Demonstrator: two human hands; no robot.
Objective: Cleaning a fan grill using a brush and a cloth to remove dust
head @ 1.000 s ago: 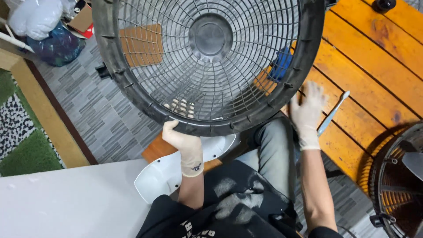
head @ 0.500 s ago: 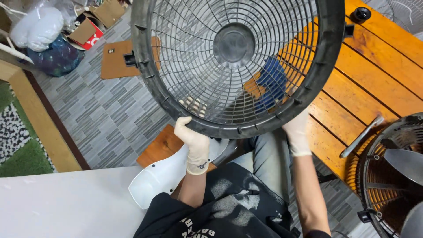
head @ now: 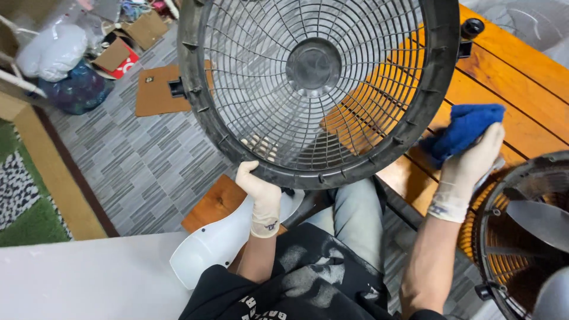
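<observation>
Now at the fan guard: one hand on the rim, one on a cloth

Now the round black fan guard (head: 314, 89) stands nearly upright over the person's lap, its dusty grille facing the room. At the guard's lower rim, the gloved left hand (head: 261, 192) is closed around the edge, thumb on the near side. Just beside the guard's right rim, the gloved right hand (head: 468, 166) is clenched on a bunched blue cloth (head: 465, 130), which touches the rim's outer edge. Behind the guard lies the orange slatted wooden tabletop (head: 515, 77). Below the guard, a white plastic fan blade (head: 213, 243) rests on a small wooden stool (head: 213, 204). To the right of the guard stands a second fan (head: 527, 237) with a dark cage. Left of the guard, grey patterned floor (head: 130, 160) shows, with a flat cardboard piece (head: 157, 92) on it.
</observation>
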